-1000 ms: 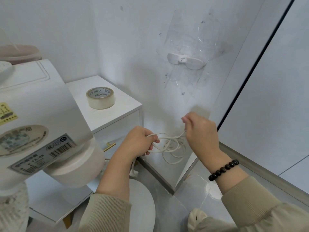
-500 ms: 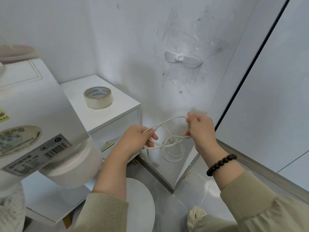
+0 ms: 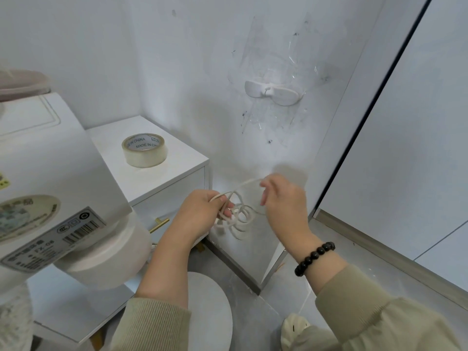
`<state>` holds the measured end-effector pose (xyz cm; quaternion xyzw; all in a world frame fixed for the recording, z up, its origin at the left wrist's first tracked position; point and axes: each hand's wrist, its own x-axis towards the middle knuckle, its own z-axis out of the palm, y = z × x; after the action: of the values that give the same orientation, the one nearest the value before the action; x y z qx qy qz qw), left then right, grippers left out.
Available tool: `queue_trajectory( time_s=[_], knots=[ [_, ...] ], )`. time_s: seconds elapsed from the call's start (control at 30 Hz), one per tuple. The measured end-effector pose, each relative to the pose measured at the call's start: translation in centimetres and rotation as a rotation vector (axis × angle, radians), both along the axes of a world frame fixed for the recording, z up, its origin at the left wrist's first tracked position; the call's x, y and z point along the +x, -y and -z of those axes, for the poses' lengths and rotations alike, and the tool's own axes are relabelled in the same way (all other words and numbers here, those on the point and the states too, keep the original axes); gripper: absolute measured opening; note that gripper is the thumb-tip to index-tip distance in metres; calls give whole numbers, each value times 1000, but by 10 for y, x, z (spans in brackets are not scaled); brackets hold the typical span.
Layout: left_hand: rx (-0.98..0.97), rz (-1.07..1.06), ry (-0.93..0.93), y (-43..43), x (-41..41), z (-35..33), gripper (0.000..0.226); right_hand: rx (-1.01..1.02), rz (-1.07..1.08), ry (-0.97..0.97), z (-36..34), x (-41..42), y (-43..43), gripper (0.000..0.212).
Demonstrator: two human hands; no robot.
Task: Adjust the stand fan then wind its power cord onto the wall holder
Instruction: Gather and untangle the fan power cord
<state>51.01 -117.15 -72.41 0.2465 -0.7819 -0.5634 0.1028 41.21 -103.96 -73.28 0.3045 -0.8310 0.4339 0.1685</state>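
Holding one power cord (image 3: 243, 219) in two hands, low above the floor: left hand (image 3: 200, 211) has its fingers curled round several coils, right hand (image 3: 283, 206) (blurred) pinches one loop's top with bent fingers. One round fan base (image 3: 210, 312) lies below the wrists. One fan body (image 3: 50, 173) fills the left and hides part of the one cabinet (image 3: 177, 158). One tape roll (image 3: 144, 150) sits midway between the cabinet top's front and back edges. One wall holder (image 3: 273, 91) is higher up, well apart from the cord.

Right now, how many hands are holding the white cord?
2. The left hand grips the gathered loops of the cord by the white cabinet; the right hand, blurred, pinches a raised loop just beside it, below the wall holder.
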Motion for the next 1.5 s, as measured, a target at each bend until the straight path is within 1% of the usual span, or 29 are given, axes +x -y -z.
queue_trajectory(
  time_s=[0.03,0.07,0.1,0.13,0.2,0.27,0.37,0.47,0.57,0.63,0.67,0.7,0.73,0.77,0.8,0.83,0.87,0.9,0.93,0.97,1.0,1.03,1.07,1.13,1.2,1.27,1.37,1.43,1.5],
  knots=[
    [-14,-25,-1,1,0,1,33,-160,20,241,-7,-2,-1,24],
    [-48,-50,22,2,1,2,31,-313,50,431,-15,-3,-3,26],
    [-93,-80,64,3,1,3,29,-422,78,543,-21,-5,-6,27],
    [-114,-108,108,5,0,5,27,-469,94,587,-25,-7,-8,27],
    [-15,-134,183,6,-2,6,27,-419,78,573,-28,-9,-10,25],
    [86,-96,204,3,-1,2,28,-327,53,544,-26,-8,-9,24],
    [90,0,135,4,2,-1,32,-183,71,543,-20,-11,-8,29],
    [212,71,21,6,5,-6,29,4,68,564,-11,-17,-7,36],
    [367,52,-95,8,6,-10,27,287,0,368,-9,-13,-8,34],
    [408,20,-137,8,7,-12,27,520,3,203,-5,-9,-12,45],
    [426,0,-160,8,7,-12,27,609,37,75,-4,-7,-14,47],
    [451,-22,-188,7,7,-13,28,621,66,-62,-5,-5,-14,44],
    [481,-45,-219,7,7,-14,28,559,68,-176,-7,-5,-14,36],
    [508,-62,-247,7,6,-15,29,477,32,-197,-9,-5,-13,34],
    [525,-70,-271,7,7,-16,30,382,-45,-147,-13,-4,-13,41],
    [530,-67,-288,7,7,-17,30,329,-147,-47,-16,-3,-12,51],
    [528,-54,-299,7,7,-18,31,354,-250,63,-19,-2,-13,61],
    [521,-36,-303,6,8,-19,32,440,-342,155,-19,-1,-13,68],
    [515,-14,-299,5,8,-20,33,540,-420,216,-17,0,-13,69],
    [509,6,-288,4,9,-20,33,612,-478,257,-13,0,-11,60],
    [508,21,-273,4,9,-21,33,642,-494,291,-11,1,-11,43],
    [517,26,-256,3,9,-21,33,628,-473,344,-13,2,-11,24],
    [540,14,-245,4,8,-20,32,591,-443,401,-16,1,-11,15],
    [608,-73,-243,5,6,-17,27,484,-368,504,-24,-2,-13,19],
    [607,-189,-226,7,3,-14,23,281,-309,639,-28,-7,-16,26],
    [464,-238,-190,5,1,-12,22,-4,-291,882,-28,-12,-18,28],
    [126,-171,-179,1,2,-12,26,-372,-285,1264,-27,-17,-20,27],
    [21,-63,-206,-2,4,-14,26,-560,-342,1482,-32,-16,-20,34],
    [-19,29,-225,-5,5,-16,23,-722,-348,1619,-35,-15,-21,39]
  ],
)
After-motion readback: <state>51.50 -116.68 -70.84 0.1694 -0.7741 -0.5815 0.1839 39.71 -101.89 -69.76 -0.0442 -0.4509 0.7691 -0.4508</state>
